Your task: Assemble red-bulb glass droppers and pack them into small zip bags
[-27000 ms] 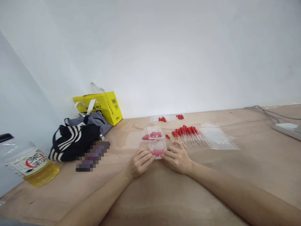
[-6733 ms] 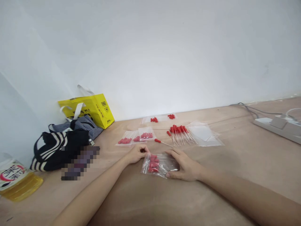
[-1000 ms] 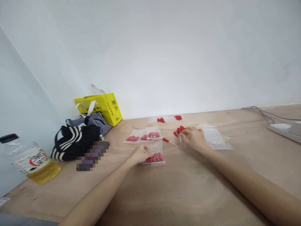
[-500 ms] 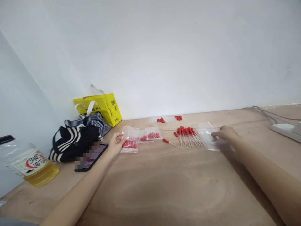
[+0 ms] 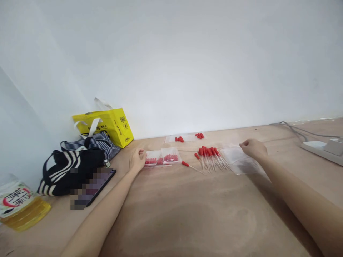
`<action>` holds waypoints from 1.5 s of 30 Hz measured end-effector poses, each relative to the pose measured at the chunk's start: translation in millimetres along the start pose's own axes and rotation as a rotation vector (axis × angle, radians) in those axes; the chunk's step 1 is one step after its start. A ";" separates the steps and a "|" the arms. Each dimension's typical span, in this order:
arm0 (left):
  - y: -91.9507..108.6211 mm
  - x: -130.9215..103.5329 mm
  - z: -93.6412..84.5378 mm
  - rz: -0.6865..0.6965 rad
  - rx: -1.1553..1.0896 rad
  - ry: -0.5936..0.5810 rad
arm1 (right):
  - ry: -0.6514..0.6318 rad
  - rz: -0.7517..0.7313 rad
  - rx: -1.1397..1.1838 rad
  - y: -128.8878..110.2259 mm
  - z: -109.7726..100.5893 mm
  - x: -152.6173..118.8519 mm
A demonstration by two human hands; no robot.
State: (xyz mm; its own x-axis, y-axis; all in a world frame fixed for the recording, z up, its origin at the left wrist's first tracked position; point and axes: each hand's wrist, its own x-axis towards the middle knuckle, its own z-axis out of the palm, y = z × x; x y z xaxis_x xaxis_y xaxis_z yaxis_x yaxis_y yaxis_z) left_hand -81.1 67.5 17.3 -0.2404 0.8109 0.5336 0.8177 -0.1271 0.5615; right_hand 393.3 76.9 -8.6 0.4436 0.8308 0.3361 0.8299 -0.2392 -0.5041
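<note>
My left hand (image 5: pixel 137 160) is closed at the left edge of a small clear bag of red rubber bulbs (image 5: pixel 150 161). A second bag of red bulbs (image 5: pixel 170 157) lies against it on the right, with more red pieces partly hidden between them. My right hand (image 5: pixel 254 148) has its fingers pinched together at the upper edge of a flat clear plastic bag (image 5: pixel 235 160). Between my hands lies a fanned pile of droppers (image 5: pixel 210 155), with red bulbs and pale stems. One single dropper (image 5: pixel 191 166) lies left of the pile.
Near the wall, loose red bulbs (image 5: pixel 179 139) lie on a clear sheet or bag. At left stand a yellow carrier bag (image 5: pixel 115 125), a black striped bag (image 5: pixel 69 167), a phone (image 5: pixel 99 187) and an oil bottle (image 5: pixel 24 207). A white power strip (image 5: pixel 321 150) with grey cables lies right.
The left bag of bulbs has been brought in beside the second bag and lies flatter. My right hand has drawn back to the empty bag's upper edge. The view has shifted slightly right.
</note>
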 end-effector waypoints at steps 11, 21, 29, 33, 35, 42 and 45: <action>64.0 -84.4 -2.7 0.513 -0.018 0.040 | -0.753 -0.355 0.919 -120.2 -12.8 -109.0; 91.5 -116.9 -12.2 0.663 0.008 -1.019 | -0.293 -0.885 0.591 -104.2 17.1 -149.8; 84.0 -132.4 -10.9 0.463 0.116 -0.920 | -0.440 -1.062 0.439 -75.1 -2.2 -158.6; 84.7 -133.6 -11.0 0.440 0.149 -0.922 | -0.510 -1.120 0.435 -84.0 -2.5 -161.6; 83.1 -133.9 -10.0 0.439 0.151 -0.906 | -0.555 -1.155 0.459 -87.1 -3.6 -162.6; 80.9 -136.4 -9.0 0.442 0.159 -0.889 | -0.725 -1.307 0.527 -92.7 -7.8 -165.5; 84.0 -133.6 -13.2 0.431 0.175 -0.894 | -0.692 -1.352 0.488 -94.5 -7.8 -164.7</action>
State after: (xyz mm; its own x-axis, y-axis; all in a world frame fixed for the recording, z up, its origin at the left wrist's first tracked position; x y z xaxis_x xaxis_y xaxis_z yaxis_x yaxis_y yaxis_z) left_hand 12.8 -59.1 1.5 0.5157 0.8558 -0.0411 0.8249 -0.4829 0.2939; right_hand 244.4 -41.3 -10.1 -0.8414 0.3788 0.3855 0.2242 0.8937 -0.3887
